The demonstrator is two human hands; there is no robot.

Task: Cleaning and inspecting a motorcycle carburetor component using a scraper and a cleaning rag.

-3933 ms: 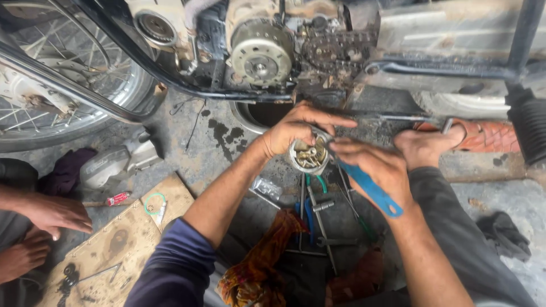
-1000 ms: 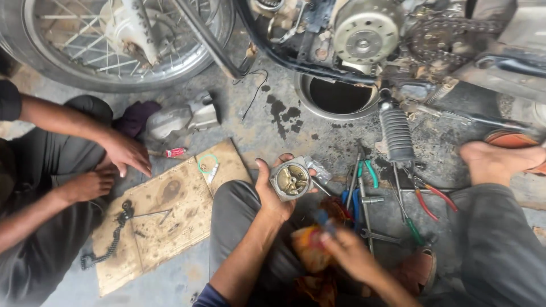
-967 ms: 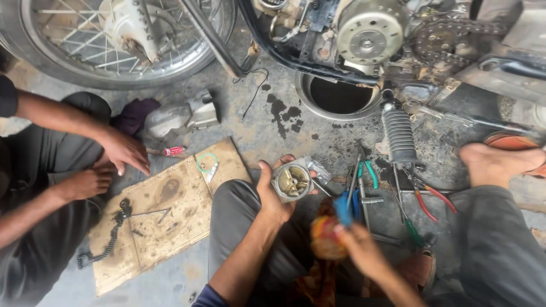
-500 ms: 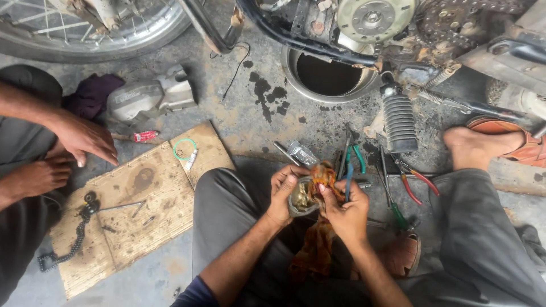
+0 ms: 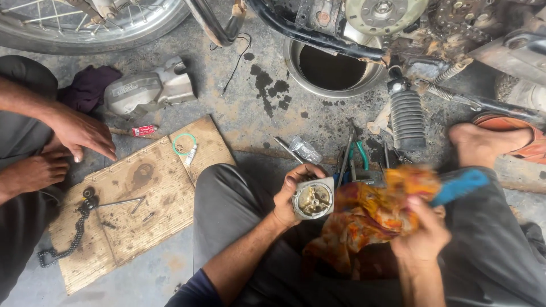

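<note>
Two other hands (image 5: 68, 142) rest at the board's (image 5: 142, 204) left edge; left hand (image 5: 293, 193) clamped round a metal carburettor part (image 5: 313, 199) over the lap; right hand (image 5: 424, 233) grips orange rag (image 5: 369, 219) and blue-handled tool (image 5: 460, 186), tools crowding ahead.

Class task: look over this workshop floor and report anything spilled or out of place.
Dark oily stains spatter the concrete just left of the metal drain pan: spilled outside it. An engine cover lies loose on the floor.
</note>
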